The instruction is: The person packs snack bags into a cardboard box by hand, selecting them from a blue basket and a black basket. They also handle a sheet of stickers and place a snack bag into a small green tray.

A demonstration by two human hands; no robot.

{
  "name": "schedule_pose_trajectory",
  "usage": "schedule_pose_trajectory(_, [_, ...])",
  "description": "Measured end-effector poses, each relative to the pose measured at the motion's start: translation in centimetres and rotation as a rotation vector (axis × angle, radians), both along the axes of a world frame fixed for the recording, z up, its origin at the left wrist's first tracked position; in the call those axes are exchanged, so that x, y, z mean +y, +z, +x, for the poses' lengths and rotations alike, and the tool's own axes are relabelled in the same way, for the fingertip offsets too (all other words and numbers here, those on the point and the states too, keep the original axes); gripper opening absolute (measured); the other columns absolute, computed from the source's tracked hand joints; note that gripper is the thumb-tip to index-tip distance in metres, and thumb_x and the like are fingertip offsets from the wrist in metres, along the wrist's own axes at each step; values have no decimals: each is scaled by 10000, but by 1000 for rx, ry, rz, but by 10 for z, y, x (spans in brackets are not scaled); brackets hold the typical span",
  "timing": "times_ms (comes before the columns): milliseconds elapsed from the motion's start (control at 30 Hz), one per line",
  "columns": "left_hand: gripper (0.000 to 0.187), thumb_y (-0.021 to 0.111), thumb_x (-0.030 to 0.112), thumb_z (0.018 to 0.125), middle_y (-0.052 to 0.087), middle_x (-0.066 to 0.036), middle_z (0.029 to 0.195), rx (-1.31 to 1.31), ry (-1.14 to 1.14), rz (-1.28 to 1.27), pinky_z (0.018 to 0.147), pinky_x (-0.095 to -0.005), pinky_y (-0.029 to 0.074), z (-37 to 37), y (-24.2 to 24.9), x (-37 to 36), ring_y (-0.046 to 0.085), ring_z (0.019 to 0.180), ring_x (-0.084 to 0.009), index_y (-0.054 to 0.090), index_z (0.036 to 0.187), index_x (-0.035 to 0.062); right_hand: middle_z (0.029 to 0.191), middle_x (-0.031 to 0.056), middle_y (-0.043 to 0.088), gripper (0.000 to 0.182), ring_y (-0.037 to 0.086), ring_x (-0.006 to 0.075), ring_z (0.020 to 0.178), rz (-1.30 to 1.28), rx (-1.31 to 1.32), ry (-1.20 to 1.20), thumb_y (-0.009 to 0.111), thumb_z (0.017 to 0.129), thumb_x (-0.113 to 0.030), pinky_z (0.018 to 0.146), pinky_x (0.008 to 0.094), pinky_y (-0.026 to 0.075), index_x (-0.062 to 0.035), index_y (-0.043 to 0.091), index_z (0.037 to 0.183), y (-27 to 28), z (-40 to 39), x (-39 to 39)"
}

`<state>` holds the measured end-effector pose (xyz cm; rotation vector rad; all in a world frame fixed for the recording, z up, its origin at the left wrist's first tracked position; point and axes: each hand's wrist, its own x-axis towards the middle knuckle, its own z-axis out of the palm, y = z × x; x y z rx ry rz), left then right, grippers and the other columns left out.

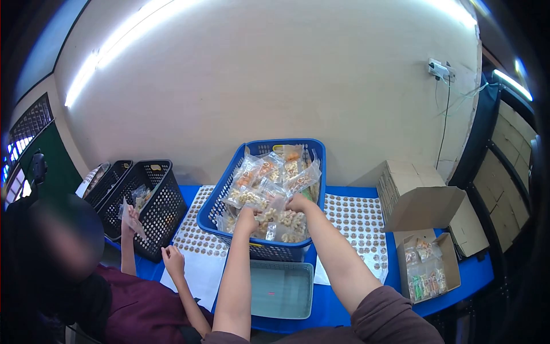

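Note:
A blue plastic basket (260, 247) stands tilted on the blue table, full of several clear snack packets (269, 183). Both of my hands reach into it. My left hand (247, 217) rests on the packets near the basket's front, fingers curled down among them. My right hand (298, 203) grips a packet in the middle of the pile. A shallow grey tray (282, 289) sits right in front of the basket, between my forearms.
Sticker sheets (358, 223) lie either side of the basket. Cardboard boxes (427, 200) stand at right, one open box (428, 269) holding packets. At left, a co-worker in a maroon sleeve holds a packet (129, 217) beside two black baskets (150, 206).

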<state>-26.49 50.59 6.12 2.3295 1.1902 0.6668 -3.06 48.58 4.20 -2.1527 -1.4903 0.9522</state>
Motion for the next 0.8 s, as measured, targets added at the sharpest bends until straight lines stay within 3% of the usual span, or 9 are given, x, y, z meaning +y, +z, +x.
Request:
schedule_pose_trajectory(100, [307, 726, -7, 643, 678, -152, 757, -149, 68, -61, 688, -321, 520, 3, -2, 7, 663, 718, -264, 706, 948, 29, 716, 96, 670, 238, 619, 176, 647, 365, 9, -41, 753, 706, -260, 580, 320, 490, -45, 716, 800, -8, 6, 3])
schedule_pose_trajectory(200, [263, 700, -17, 676, 687, -166, 790, -445, 172, -25, 705, -310, 522, -2, 0, 7, 675, 764, -235, 690, 939, -27, 735, 93, 676, 318, 620, 189, 646, 288, 13, -92, 728, 740, -342, 622, 331, 497, -58, 714, 883, -2, 0, -2])
schedule_pose_trajectory(233, [254, 687, -33, 712, 698, -150, 842, -464, 187, -98, 706, -290, 521, -3, -2, 14, 671, 787, -185, 679, 966, -45, 924, 114, 676, 493, 635, 205, 775, 84, 125, -89, 685, 774, -471, 694, 354, 515, -68, 665, 1058, -3, 2, 4])
schedule_pose_trajectory(367, [295, 686, -14, 767, 683, -86, 924, -581, 49, -346, 684, -251, 512, -5, -3, 24, 632, 766, -126, 658, 1060, -13, 1167, 168, 560, 738, 598, 219, 979, -85, 495, 70, 635, 764, -615, 810, 339, 518, -45, 546, 1224, 35, -18, -17])
schedule_pose_trajectory(533, [331, 710, 155, 805, 674, -49, 958, -440, -125, -618, 748, -265, 493, -6, 12, 17, 627, 853, -131, 646, 1113, 53, 1004, 117, 605, 628, 619, 186, 834, 193, 560, 44, 648, 794, -552, 713, 308, 507, -11, 569, 1102, 31, -14, -10])
schedule_pose_trajectory(633, [491, 743, 207, 761, 636, -114, 1094, -419, -46, -431, 870, -340, 471, -1, -5, 26, 606, 984, -200, 586, 1200, 51, 897, 118, 646, 582, 616, 202, 799, 555, 663, -294, 718, 753, -486, 679, 355, 503, -9, 589, 1060, 29, -4, 0])
schedule_pose_trajectory(700, [734, 715, 306, 751, 527, -205, 1269, 130, 597, -46, 1028, -557, 285, -1, 6, 12, 509, 1152, -340, 396, 1388, 135, 939, 73, 606, 410, 613, 160, 754, 821, 645, -529, 658, 850, -374, 565, 285, 484, -77, 523, 1098, 10, 10, 16])
schedule_pose_trajectory(733, [734, 715, 306, 751, 527, -205, 1269, 134, 604, -50, 1028, -557, 285, -4, 2, 15, 509, 1152, -340, 396, 1388, 135, 939, 73, 606, 410, 613, 160, 754, 814, 649, -525, 658, 850, -374, 565, 285, 484, -77, 523, 1098, 11, 6, 12])
schedule_pose_trajectory(800, [1101, 803, 317, 631, 434, -225, 1357, 256, 503, -281, 1041, -401, 353, 0, -14, 33, 474, 1216, -331, 123, 1456, 52, 1024, 94, 582, 359, 611, 166, 820, 869, 1052, -704, 612, 889, -311, 575, 307, 502, -101, 490, 1152, 23, 4, 1])
